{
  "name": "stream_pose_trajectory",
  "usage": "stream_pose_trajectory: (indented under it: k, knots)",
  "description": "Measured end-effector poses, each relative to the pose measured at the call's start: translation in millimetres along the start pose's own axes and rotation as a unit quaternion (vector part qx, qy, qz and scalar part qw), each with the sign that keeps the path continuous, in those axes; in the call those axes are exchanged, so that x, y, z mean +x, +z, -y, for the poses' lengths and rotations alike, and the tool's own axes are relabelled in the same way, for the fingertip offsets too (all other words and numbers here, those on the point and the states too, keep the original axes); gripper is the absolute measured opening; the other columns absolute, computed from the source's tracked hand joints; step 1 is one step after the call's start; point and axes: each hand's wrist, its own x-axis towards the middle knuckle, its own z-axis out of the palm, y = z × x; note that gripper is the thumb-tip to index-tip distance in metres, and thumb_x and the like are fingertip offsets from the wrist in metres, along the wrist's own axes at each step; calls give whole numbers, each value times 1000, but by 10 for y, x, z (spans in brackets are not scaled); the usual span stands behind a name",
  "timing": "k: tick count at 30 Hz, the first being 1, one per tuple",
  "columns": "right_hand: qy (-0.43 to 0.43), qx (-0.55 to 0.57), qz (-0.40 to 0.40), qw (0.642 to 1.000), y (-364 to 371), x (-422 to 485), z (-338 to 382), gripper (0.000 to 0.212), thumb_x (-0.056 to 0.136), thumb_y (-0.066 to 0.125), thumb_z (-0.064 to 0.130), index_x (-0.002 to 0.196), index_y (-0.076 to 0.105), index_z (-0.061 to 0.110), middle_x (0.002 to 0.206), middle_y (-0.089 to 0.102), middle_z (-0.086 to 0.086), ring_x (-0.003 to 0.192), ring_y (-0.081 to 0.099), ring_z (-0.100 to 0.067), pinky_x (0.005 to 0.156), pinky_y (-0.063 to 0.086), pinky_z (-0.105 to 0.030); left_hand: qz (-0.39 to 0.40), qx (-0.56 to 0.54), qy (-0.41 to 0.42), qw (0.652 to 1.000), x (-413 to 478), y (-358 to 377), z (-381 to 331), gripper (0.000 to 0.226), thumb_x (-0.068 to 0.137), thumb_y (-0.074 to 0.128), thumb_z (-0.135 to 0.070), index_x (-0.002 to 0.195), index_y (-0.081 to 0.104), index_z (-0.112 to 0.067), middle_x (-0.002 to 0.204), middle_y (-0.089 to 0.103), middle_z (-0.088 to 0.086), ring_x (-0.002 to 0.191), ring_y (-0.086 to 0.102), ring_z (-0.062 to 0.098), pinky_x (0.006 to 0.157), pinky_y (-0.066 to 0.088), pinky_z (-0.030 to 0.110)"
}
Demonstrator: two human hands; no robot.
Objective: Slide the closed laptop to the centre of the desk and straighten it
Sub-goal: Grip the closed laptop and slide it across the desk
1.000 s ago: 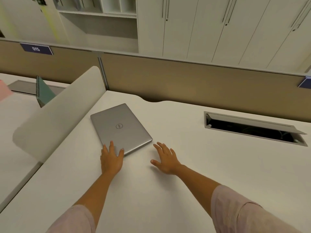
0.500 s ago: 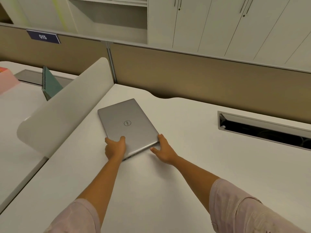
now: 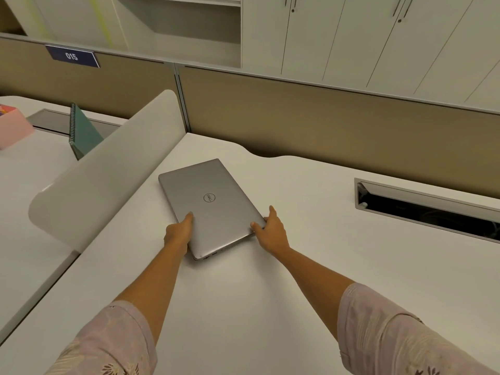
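Observation:
A closed silver laptop (image 3: 209, 201) lies askew on the white desk (image 3: 270, 307), towards its left side near the divider. My left hand (image 3: 180, 230) grips the laptop's left long edge close to the near corner, thumb on the lid. My right hand (image 3: 272, 230) holds the near right corner, fingers wrapped round the edge. The near short edge with its ports points at me, between my two forearms.
A curved white divider panel (image 3: 102, 171) stands just left of the laptop. A cable slot (image 3: 424, 207) is cut into the desk at the right. A tan partition wall (image 3: 324, 123) backs the desk. A green spiral notebook (image 3: 82, 131) and a pink box (image 3: 13, 125) sit on the neighbouring desk.
Both hands have gone from lying flat on the desk at the laptop's near edge to gripping its left edge and right corner. The laptop has barely shifted.

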Motion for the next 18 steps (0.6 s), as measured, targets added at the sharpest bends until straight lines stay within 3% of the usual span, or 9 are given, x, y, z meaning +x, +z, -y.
stream_pose_trajectory:
  k: [2,5,8,11,14,18]
  knots:
    - [20,0,-15,1000,-49,35,-35,74,94,61,34,152,24,6,143,49,-17,131,48,-32,108,39,-41,9,14,2,1000,-34,32,27,68,81,61,-60,119,56,-4,119,63,15,105,60,35,92,51,43]
    - [35,-12,-6,999,-107,82,-86,62,90,65,39,140,48,5,135,51,-16,119,57,-31,101,46,-37,-21,83,9,996,-119,65,79,75,76,49,-77,100,60,-7,105,66,13,93,62,35,82,51,40]
    - [51,-22,13,998,-101,87,-103,59,82,72,48,121,62,5,124,48,-14,107,61,-32,95,51,-42,-41,103,14,994,-164,82,113,81,72,42,-84,93,60,-8,97,66,12,88,62,34,82,51,41]
    - [64,-7,16,998,-84,43,-114,65,78,73,56,113,63,2,120,44,-12,104,61,-33,93,53,-47,-36,92,4,995,-198,92,165,85,68,43,-87,96,61,-9,97,66,12,90,63,35,88,52,45]
    - [78,7,22,997,-103,-19,-127,75,78,72,59,124,54,4,124,40,-9,112,56,-30,98,50,-45,-33,74,0,997,-262,114,239,87,65,44,-89,93,61,-8,95,66,11,88,63,34,87,52,44]
    - [93,8,17,995,-167,-78,-124,76,78,73,58,128,48,7,128,39,-8,118,52,-29,101,47,-45,-30,49,1,998,-374,133,291,94,58,41,-96,78,58,-6,81,63,9,74,60,29,69,48,38]
